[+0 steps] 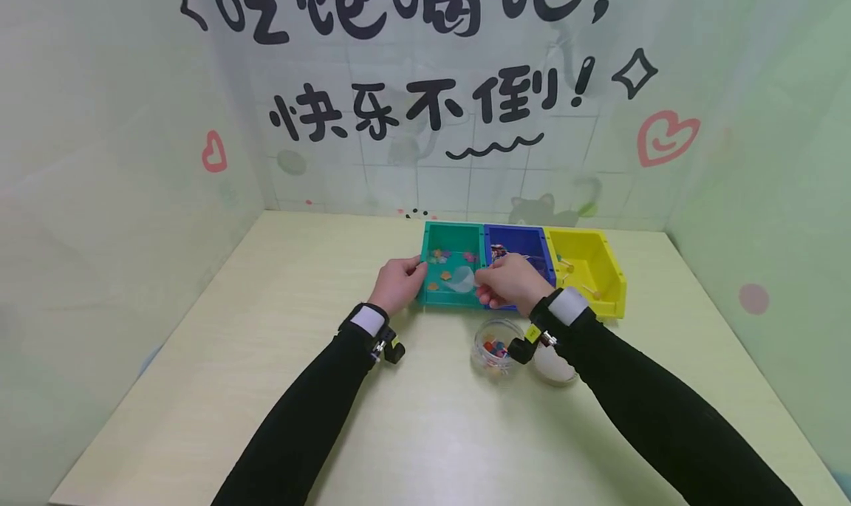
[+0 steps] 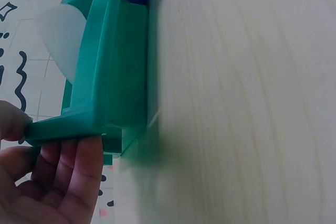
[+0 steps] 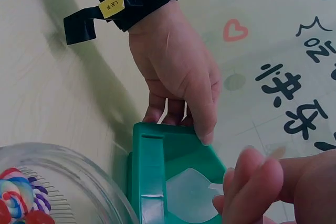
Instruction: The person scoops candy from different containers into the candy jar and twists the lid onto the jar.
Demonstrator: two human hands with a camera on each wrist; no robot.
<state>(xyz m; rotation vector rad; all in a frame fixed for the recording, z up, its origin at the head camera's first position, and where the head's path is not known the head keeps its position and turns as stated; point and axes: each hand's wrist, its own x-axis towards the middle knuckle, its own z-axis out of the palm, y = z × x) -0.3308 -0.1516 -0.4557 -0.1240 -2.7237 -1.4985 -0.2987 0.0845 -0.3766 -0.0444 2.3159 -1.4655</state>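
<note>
My left hand (image 1: 399,284) grips the left wall of a green bin (image 1: 454,300), thumb on the rim and fingers under it, as the left wrist view shows. In my right hand (image 1: 513,283) I pinch the thin handle of a translucent white scoop (image 3: 190,195). The scoop's bowl (image 1: 460,279) is inside the green bin, toward its front right. Small orange pieces (image 1: 445,275) lie near the bowl, with pink and yellow ones (image 1: 439,255) farther back.
A blue bin (image 1: 517,229) with small colourful items and a yellow bin (image 1: 614,284) with little stick-like pieces adjoin on the right. In front stands a round clear jar (image 1: 480,354) holding colourful swirled pieces (image 3: 18,195). A whitish round lid (image 1: 555,367) lies beside it, under the right forearm.
</note>
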